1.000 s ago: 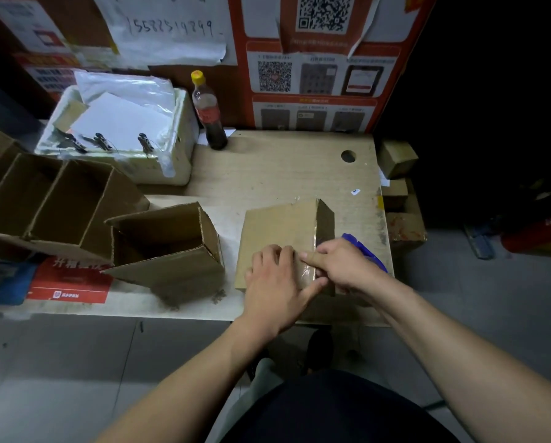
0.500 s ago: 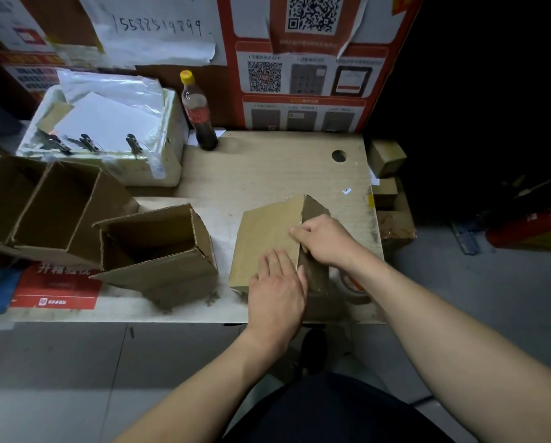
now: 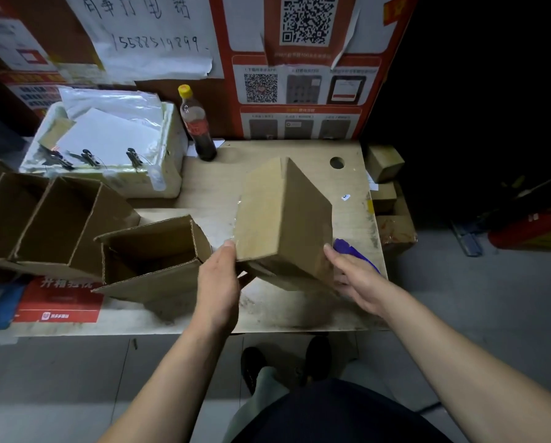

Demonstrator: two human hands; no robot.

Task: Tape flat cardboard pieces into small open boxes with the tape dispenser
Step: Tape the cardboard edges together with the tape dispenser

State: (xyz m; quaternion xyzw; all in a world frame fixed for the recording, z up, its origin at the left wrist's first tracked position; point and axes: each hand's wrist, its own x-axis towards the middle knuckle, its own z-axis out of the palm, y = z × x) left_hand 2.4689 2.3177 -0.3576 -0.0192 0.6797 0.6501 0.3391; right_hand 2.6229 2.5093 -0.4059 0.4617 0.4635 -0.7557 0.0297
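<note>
A small brown cardboard box (image 3: 280, 219) is lifted and tilted above the wooden table (image 3: 303, 308), its taped bottom face toward me. My left hand (image 3: 218, 282) grips its lower left corner with the thumb on the taped face. My right hand (image 3: 354, 276) holds its lower right edge from beneath. Behind my right hand a blue tape dispenser (image 3: 354, 252) lies on the table, mostly hidden. An open finished box (image 3: 152, 257) rests on its side just left of my left hand.
More open cardboard boxes (image 3: 44, 219) lie at the left. A white foam box (image 3: 108, 148) with papers and clips stands at the back left, a dark drink bottle (image 3: 197, 126) beside it. Small cardboard parcels (image 3: 389, 193) sit along the table's right edge. Posters cover the wall.
The box was lying on the table while both hands pressed the tape along its seam. Now both hands have lifted and tilted it off the table, uncovering the blue dispenser.
</note>
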